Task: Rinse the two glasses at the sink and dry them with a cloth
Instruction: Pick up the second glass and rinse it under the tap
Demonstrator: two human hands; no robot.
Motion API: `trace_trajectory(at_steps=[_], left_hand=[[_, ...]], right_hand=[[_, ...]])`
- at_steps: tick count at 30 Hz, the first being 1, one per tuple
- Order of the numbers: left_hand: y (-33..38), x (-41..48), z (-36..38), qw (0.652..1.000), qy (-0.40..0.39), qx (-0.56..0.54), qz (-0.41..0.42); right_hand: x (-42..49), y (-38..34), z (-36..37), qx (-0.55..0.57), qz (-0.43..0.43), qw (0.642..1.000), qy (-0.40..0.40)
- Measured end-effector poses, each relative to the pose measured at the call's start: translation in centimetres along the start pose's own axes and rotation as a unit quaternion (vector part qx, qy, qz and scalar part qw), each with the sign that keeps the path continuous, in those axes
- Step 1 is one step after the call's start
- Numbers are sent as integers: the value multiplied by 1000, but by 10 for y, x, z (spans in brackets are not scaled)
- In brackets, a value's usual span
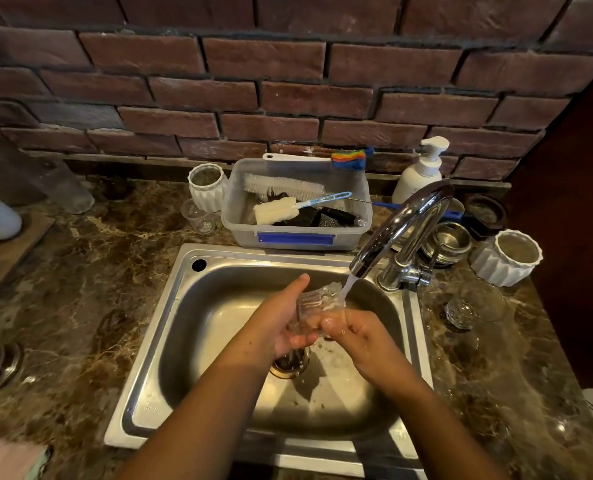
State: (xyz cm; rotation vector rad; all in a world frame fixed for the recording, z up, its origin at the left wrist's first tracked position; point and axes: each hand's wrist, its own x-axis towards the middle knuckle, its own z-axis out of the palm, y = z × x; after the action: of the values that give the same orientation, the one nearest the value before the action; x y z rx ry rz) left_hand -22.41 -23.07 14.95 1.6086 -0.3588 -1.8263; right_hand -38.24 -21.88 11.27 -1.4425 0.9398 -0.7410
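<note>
The left hand cups the glass from below, fingers curled under it and thumb straight up its side. The right hand grips the other end with wet, bent fingers. The glass lies tilted between them over the sink, and being clear and blurred by water from the tap, its rim is hard to pick out. The left hand half covers the drain.

The second glass stands on the counter right of the sink, near the tap's base, faint against the dark marble.

Behind the sink a clear tub holds a white bristle brush and a sponge brush, with dark things beneath that I can't identify. A rainbow brush lies across its back rim. A white pot sits left of the tub and another pot far right; I cannot tell what either holds. A soap bottle stands behind the tap.

At the bottom left corner, what looks like a pink cloth is cut off by the edge.
</note>
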Motion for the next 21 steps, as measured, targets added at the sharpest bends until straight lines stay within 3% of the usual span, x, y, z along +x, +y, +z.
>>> trace_trajectory(at_steps=[3,5,7,9,12,15,18,21], left_hand=[[-14,8,7,983,61,73,157],[-24,10,6,938,76,167,293],[-30,12,1,911,55,203,354],[-28,12,0,937,36,142,318],[-15,7,6,988,34,50,142],[-2,-3,5,1000,24,-11,0],[-3,-2,9,996,55,36,55],[-15,3,8,950,72,142,269]], right_hand=[[1,-8,9,87,60,994,34],[4,-11,13,248,156,953,71],[8,-12,12,329,208,915,104],[9,-13,11,287,189,934,98],[5,-14,9,75,95,991,62],[2,-11,4,-17,9,1000,5],[2,-12,6,-18,6,1000,16],[2,-17,9,101,72,991,41]])
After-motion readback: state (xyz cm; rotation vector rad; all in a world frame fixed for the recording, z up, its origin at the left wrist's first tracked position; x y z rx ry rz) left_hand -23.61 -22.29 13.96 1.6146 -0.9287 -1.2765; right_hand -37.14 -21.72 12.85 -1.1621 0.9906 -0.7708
